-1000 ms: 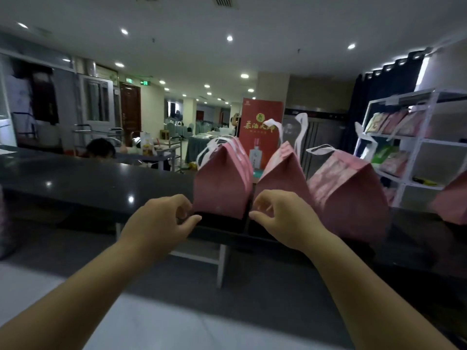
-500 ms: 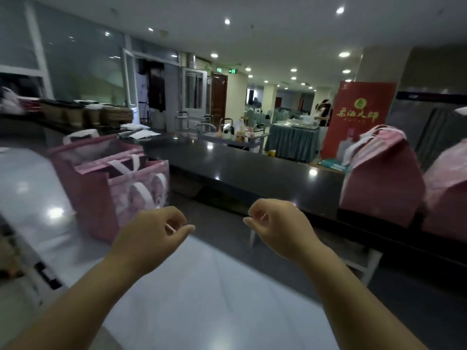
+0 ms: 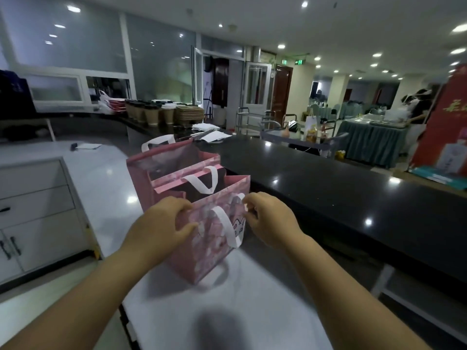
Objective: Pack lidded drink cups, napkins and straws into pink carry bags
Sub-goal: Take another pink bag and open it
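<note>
— On the white counter [image 3: 202, 311], nearest the camera: front bag [image 3: 212, 253] stands upright with its mouth open. Left hand [image 3: 161, 223] grips its left rim, fingers curled over the edge, thumb on the printed face. Right hand [image 3: 267, 221] has its fingers curled at the right top corner, which reads as a pinch on the rim. (K.)

— Contents? (M.)

— Cannot tell; the interior is dark from this angle. One white handle [image 3: 225, 228] hangs down the front face. (K.)

— Behind it? (M.)

— Second bag [image 3: 177, 181] touches the front one, and a third bag [image 3: 161, 160] stands behind that. Both are open. Farther off on the dark counter [image 3: 328, 188] lie white napkins or papers [image 3: 212, 133]. Beyond them is a row of lidded cups [image 3: 151, 112] beside stacked trays [image 3: 189, 113]. Straws not made out. (K.)

— Step in hand? (M.)

— Judgement: taking hold of an open bag to ready it for loading. Whether anything is packed in it cannot be verified. (K.)

— Next move? (M.)

— Likely the mouth held wide and the base square on the counter. Then one hand is freed to reach for the cups, which are well apart from the bags. Cups should go in upright. The thin walls may fold if only one rim is held. (K.)
</note>
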Demonstrator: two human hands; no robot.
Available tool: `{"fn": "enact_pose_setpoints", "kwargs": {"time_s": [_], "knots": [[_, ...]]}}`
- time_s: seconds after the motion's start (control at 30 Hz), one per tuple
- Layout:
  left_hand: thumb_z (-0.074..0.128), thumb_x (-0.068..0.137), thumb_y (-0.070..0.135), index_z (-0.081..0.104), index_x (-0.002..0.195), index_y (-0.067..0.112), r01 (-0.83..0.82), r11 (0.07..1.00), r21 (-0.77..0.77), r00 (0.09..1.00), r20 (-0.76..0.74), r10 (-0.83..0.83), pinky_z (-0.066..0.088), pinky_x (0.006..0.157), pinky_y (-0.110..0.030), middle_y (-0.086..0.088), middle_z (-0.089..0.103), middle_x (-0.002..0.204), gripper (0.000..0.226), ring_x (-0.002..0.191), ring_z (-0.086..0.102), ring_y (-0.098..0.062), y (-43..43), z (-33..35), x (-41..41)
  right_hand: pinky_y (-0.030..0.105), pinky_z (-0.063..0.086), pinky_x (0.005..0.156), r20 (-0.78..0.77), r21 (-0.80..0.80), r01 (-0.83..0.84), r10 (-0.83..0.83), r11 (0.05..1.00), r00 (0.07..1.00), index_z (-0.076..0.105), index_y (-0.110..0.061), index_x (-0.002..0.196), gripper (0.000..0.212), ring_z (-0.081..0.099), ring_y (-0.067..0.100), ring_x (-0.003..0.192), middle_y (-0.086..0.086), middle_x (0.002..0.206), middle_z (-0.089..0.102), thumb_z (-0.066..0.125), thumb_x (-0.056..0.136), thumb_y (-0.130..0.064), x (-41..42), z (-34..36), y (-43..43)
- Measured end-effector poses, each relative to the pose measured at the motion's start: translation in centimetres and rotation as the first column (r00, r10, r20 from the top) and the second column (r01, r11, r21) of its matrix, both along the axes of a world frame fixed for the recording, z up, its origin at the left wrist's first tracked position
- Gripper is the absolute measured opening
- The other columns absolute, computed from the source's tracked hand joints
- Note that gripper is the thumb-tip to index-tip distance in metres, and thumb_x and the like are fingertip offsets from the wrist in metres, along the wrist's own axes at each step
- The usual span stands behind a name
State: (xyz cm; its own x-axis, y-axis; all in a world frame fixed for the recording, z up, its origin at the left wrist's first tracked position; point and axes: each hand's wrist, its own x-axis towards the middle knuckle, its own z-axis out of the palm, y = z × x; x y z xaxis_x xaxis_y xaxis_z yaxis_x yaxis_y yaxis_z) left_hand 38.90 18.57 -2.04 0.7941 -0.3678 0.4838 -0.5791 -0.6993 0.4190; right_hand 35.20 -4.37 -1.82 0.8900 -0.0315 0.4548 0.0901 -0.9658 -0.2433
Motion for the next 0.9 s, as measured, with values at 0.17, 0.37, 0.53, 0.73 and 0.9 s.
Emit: {"fn": "enact_pose_setpoints", "kwargs": {"time_s": [0.17, 0.37, 0.53, 0.73, 0.9], "knots": [[0.066, 0.077, 0.049, 0.046, 0.129, 0.029, 0.008, 0.988, 0.152, 0.999, -0.052, 0.000, 0.052, 0.077, -0.033, 0.011, 0.047, 0.128, 0.059, 0.090, 0.056, -0.011, -1.2, -1.3, 5.6, 0.041, 0.044, 0.091, -0.067, -0.115, 0.031, -0.038, 0.993, 0.997, 0.039, -0.021, 0.138, 0.051, 0.041, 0.027, 0.121, 0.002, 0.139, 0.044, 0.055, 0.090, -0.015, 7.7, -1.0, -0.1], [0.069, 0.079, 0.029, 0.062, 0.105, 0.023, 0.132, 0.986, 0.103, 0.989, -0.074, -0.124, 0.052, 0.079, -0.038, 0.010, 0.053, 0.111, 0.028, 0.093, 0.059, -0.014, -0.9, -2.4, 8.1, 0.042, 0.040, 0.093, -0.172, -0.209, 0.056, -0.093, 0.976, 0.981, 0.042, -0.024, 0.137, 0.053, 0.034, 0.025, 0.129, -0.001, 0.143, 0.041, 0.052, 0.088, -0.007, 11.3, -2.1, 0.0], [0.070, 0.079, 0.019, 0.066, 0.096, 0.016, 0.255, 0.967, 0.009, 0.966, -0.038, -0.254, 0.054, 0.079, -0.036, 0.008, 0.055, 0.108, 0.017, 0.088, 0.060, -0.013, 0.3, -2.6, 8.0, 0.037, 0.043, 0.079, -0.035, -0.253, 0.195, -0.210, 0.948, 0.977, 0.062, -0.020, 0.110, 0.021, 0.045, 0.025, 0.107, 0.001, 0.116, 0.055, 0.056, 0.090, -0.015, 9.8, -2.1, 0.4], [0.069, 0.077, 0.004, 0.068, 0.094, 0.010, 0.406, 0.911, -0.063, 0.913, 0.077, -0.402, 0.044, 0.076, -0.015, 0.003, 0.057, 0.112, 0.018, 0.087, 0.053, -0.007, 2.6, -2.9, 6.5, 0.031, 0.034, 0.072, 0.108, -0.188, 0.269, -0.252, 0.945, 0.962, 0.067, -0.019, 0.097, 0.012, 0.047, 0.024, 0.098, 0.000, 0.107, 0.063, 0.065, 0.086, -0.023, 2.6, -2.3, 2.1], [0.072, 0.073, 0.000, 0.068, 0.092, 0.009, 0.574, 0.816, -0.064, 0.817, 0.112, -0.565, 0.052, 0.077, -0.024, 0.000, 0.060, 0.109, 0.021, 0.088, 0.060, -0.015, 3.4, -2.2, 3.7, 0.039, 0.047, 0.062, 0.207, -0.177, 0.337, -0.300, 0.925, 0.931, 0.070, -0.010, 0.085, 0.012, 0.054, 0.028, 0.078, 0.006, 0.087, 0.067, 0.075, 0.078, -0.019, -6.1, -1.8, 4.4]]}}
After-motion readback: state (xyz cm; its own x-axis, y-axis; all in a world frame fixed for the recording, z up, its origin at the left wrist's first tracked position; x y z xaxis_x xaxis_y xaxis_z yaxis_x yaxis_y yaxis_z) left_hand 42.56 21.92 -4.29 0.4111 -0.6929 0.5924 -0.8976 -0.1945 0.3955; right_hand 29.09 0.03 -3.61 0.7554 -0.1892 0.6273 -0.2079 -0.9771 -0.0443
